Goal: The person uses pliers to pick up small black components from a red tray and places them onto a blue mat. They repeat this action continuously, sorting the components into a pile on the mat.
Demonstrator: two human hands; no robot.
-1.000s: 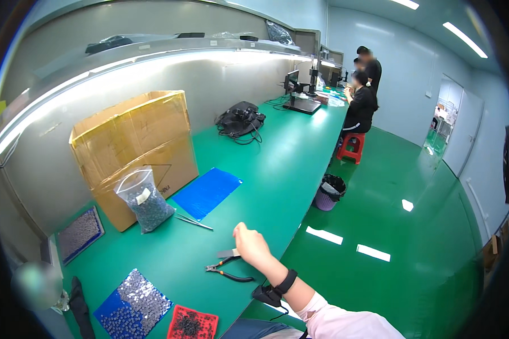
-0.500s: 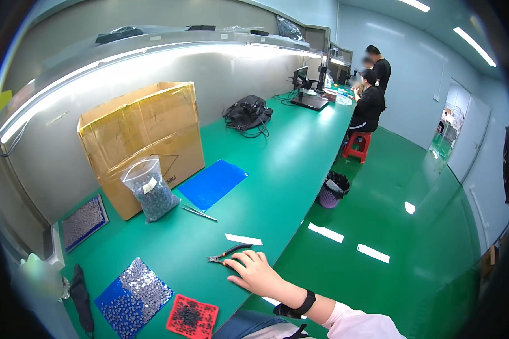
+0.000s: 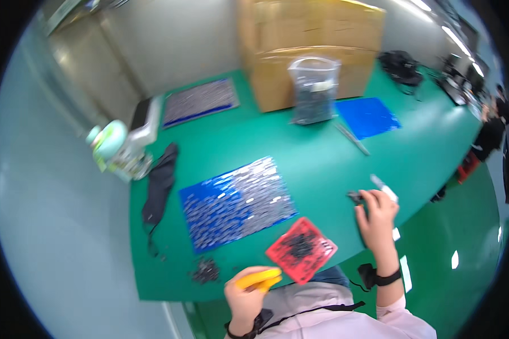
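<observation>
My left hand (image 3: 245,302), at the near edge of the table, is closed around a yellow object (image 3: 258,279) that looks like a pair of tool handles. Left of it lies a small pile of black pieces (image 3: 206,270). To its right, a red tray (image 3: 329,247) holds black bits. My right hand (image 3: 380,221) rests on the right side of the table, its thumb apart from the fingers. A dark, blurred thing (image 3: 355,196) sits at its fingertips; whether it is gripped is unclear. A white strip (image 3: 385,189) lies beside this hand.
A blue sheet (image 3: 206,198) covered with small grey pieces lies mid-table. Behind are a filled tray (image 3: 201,101), a cardboard box (image 3: 345,68), a zip bag (image 3: 312,104), a blue sheet (image 3: 367,117) and tweezers (image 3: 353,140). A bottle (image 3: 116,144) and black pouch (image 3: 161,183) stand left.
The view has swung left and down, bringing my left hand and the yellow object into sight. My right hand remains near the white strip. The orange-and-black pliers no longer show clearly.
</observation>
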